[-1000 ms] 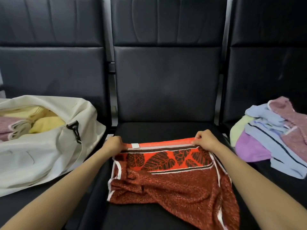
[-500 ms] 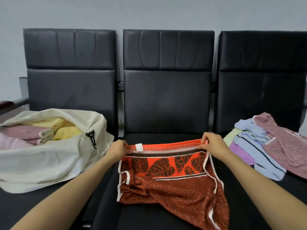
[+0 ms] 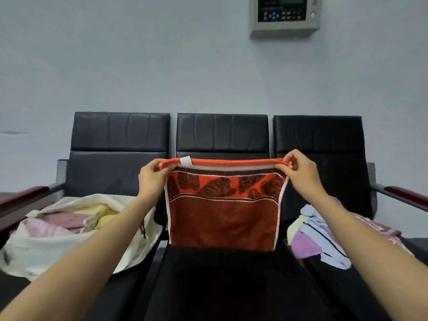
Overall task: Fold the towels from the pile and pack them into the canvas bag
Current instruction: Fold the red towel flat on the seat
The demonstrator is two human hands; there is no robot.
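Towel [image 3: 222, 218], one, pinched, left hand [image 3: 151, 180], right hand [image 3: 300, 177]

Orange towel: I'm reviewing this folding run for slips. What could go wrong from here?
1. The left hand and right hand only pinch the towel by its top corners. If either pinch slips, that side will likely drop and crumple.
2. Its lower edge hangs close to the middle seat. Laid down unevenly, it may bunch instead of lying flat.
3. The bag already holds several towels near its mouth, so this one may fit poorly.
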